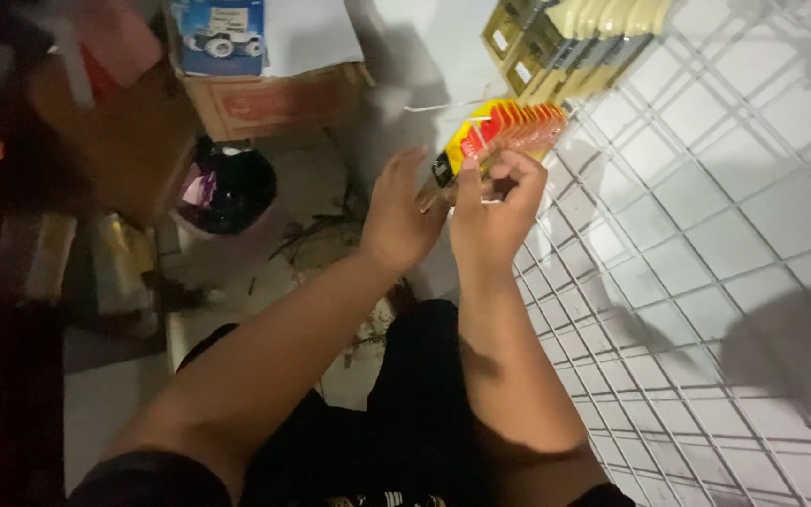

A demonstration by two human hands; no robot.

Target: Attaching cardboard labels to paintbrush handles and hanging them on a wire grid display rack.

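My left hand [398, 214] and my right hand [495, 211] are raised together in front of a white wire grid panel [706, 235]. Both hold a stack of red and yellow flat packets [504, 131] that hangs on a thin metal hook from the grid. My left hand supports the near, black-tipped end of the stack from the side. My right hand pinches the packets from below, fingers curled. Above, a second row of pale yellow packets [579, 38] hangs on the grid.
A cardboard box [265, 94] with a blue printed carton on top stands on the floor at the left. Beside it sits a bucket lined with a dark bag [232, 188]. Dry debris lies on the pale floor. My dark-clothed legs are below.
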